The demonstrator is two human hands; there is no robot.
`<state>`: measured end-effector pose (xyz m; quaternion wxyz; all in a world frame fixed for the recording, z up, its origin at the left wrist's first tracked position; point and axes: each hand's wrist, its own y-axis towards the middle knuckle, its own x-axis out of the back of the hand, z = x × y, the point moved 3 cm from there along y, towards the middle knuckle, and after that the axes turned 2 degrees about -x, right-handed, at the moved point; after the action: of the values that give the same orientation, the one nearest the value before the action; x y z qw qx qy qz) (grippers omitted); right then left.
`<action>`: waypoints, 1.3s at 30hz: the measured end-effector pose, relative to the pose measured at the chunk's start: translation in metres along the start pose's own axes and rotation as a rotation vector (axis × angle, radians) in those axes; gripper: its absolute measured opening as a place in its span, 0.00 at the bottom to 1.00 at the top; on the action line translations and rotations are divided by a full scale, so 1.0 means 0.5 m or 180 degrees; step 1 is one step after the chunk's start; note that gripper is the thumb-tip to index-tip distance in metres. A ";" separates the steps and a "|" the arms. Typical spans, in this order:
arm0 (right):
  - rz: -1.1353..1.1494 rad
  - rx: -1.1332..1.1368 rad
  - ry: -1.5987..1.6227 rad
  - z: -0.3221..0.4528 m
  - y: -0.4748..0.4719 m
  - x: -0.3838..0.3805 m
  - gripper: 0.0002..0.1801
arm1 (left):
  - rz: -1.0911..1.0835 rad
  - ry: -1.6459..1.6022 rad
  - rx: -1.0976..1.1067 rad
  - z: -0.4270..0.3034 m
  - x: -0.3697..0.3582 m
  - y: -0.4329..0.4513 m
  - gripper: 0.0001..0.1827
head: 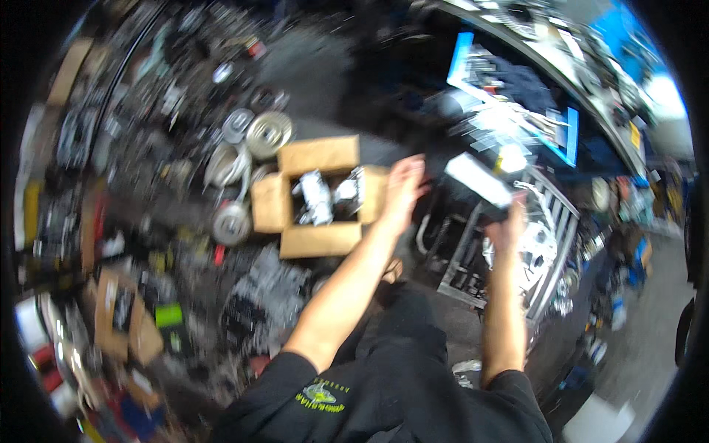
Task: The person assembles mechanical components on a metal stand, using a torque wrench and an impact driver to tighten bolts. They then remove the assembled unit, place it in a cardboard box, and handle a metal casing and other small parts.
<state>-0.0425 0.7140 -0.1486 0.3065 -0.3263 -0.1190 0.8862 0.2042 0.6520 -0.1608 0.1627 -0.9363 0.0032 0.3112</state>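
Note:
My left hand (407,183) is raised beside the right flap of an open cardboard box (320,242), with nothing in it and its fingers loosely apart. Inside the box are silvery metal parts (316,196), too blurred to name further. My right hand (507,221) grips the near end of a white oblong object (477,178), whose exact kind the blur hides. Below that hand stands a grey metal-barred crate or frame (462,260), holding a shiny cast-metal part (536,249).
Round metal discs or pulleys (270,133) crowd the box's left side. Small metal parts (183,127) cover the left. A blue-edged tray (571,138) lies at upper right, beneath a bench edge (554,66). Another cardboard box (113,315) sits lower left.

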 end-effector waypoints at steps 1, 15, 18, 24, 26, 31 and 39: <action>0.0114 0.0399 -0.0133 0.045 0.078 0.006 0.26 | 0.0390 0.0184 -0.0276 0.018 0.000 0.000 0.20; 0.0777 -0.1061 0.0800 0.081 0.933 -0.006 0.28 | -0.2214 0.1110 0.2258 0.244 0.703 -0.613 0.17; 0.0267 -0.0510 -0.1545 0.037 0.711 -0.034 0.33 | -0.2168 0.1189 0.2023 0.259 0.794 -0.526 0.15; 0.1785 -0.0352 -0.4049 -0.305 0.191 -0.065 0.22 | -0.1572 0.1198 0.0590 0.370 1.001 -0.137 0.13; 0.1880 -0.1240 -0.4596 -0.419 0.048 -0.016 0.22 | -0.1807 0.2053 0.0867 0.406 1.073 -0.008 0.21; 0.1016 -0.2930 -0.4284 -0.553 -0.158 0.109 0.16 | -0.1483 0.2746 0.1073 0.476 1.152 0.194 0.42; 0.1007 -0.3210 -0.3719 -0.715 -0.115 0.109 0.17 | -0.1942 0.2318 0.0276 0.537 1.180 0.215 0.30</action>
<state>0.1844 0.7968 -0.4238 -0.1205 0.0796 -0.6007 0.7863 0.5120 0.6886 -0.7402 0.2738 -0.9350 -0.2020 -0.0996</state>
